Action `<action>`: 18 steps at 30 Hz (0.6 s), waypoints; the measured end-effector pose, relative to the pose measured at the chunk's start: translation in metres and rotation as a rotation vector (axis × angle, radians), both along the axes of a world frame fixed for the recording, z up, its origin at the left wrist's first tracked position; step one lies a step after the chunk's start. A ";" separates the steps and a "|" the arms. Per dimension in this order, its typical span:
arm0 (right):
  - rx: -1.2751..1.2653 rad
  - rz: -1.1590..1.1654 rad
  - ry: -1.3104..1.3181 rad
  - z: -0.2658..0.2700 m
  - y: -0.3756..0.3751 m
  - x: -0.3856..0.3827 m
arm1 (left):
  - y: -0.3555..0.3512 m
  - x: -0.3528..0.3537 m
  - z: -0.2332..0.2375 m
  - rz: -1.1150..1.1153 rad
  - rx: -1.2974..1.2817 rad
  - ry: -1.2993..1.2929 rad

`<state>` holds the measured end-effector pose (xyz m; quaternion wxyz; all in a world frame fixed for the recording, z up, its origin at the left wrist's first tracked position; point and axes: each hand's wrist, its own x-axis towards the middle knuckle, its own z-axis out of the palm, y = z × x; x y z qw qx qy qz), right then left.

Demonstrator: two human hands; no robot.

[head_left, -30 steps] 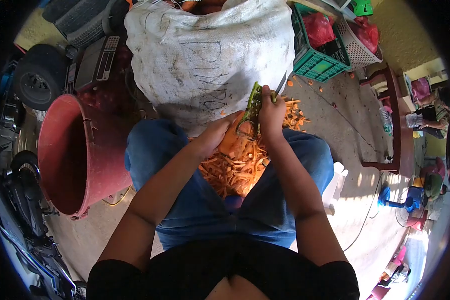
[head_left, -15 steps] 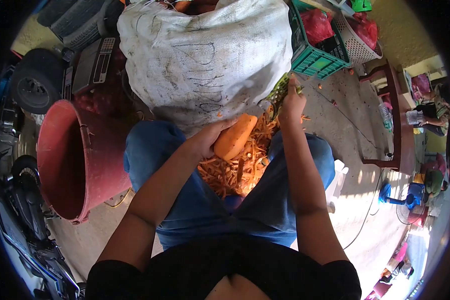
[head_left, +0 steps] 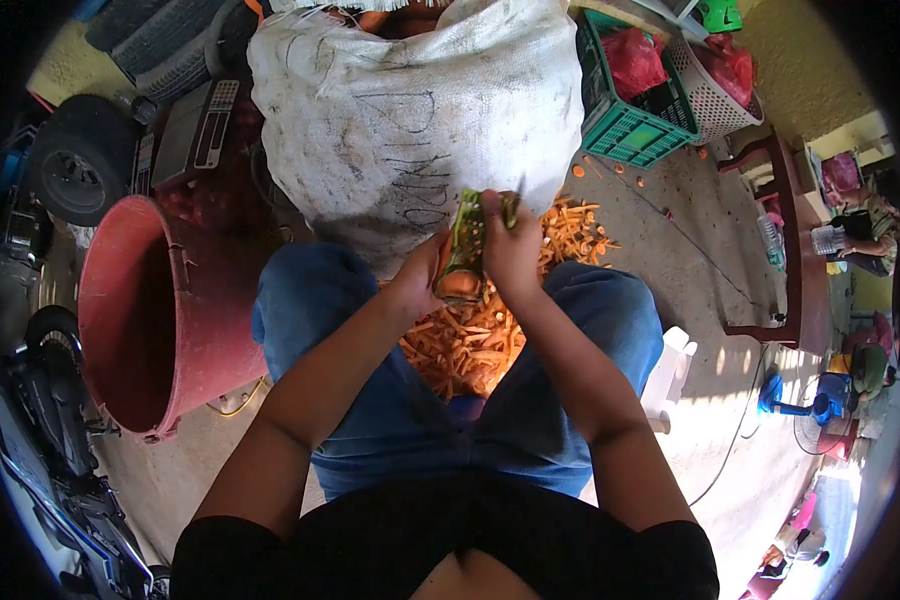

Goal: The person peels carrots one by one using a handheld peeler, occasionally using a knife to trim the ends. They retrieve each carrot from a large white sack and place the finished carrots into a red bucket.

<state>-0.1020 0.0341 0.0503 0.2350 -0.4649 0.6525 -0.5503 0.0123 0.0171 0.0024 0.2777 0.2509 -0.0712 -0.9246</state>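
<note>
Between my knees, my left hand [head_left: 417, 278] is closed around a thick orange carrot [head_left: 460, 286]. Most of the carrot is hidden under my fingers and a tool; only its blunt near end shows. My right hand [head_left: 511, 247] grips a flat green hand peeler with holes [head_left: 467, 232], its thumb along the tool's side. The peeler lies over the carrot and seems to touch it. A thin dark tip sticks up beyond the right hand; I cannot make out what it belongs to. Orange peelings [head_left: 460, 350] are heaped below both hands.
A bulging white sack [head_left: 400, 120] stands in front, orange vegetables in its mouth. Left are a red tub [head_left: 175, 320], a scale [head_left: 195, 130] and a wheel [head_left: 75, 165]. Right are a green crate [head_left: 640, 130], a white basket [head_left: 715, 95], a wooden bench [head_left: 795, 240] and a fan [head_left: 825, 395].
My right hand has brought the green peeler from beside the sack inward, down onto the carrot. My left hand has turned the carrot, which is now mostly covered.
</note>
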 end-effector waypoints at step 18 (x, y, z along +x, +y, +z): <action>0.035 -0.110 -0.455 0.016 -0.005 -0.013 | -0.001 0.007 0.027 -0.232 -0.079 -0.164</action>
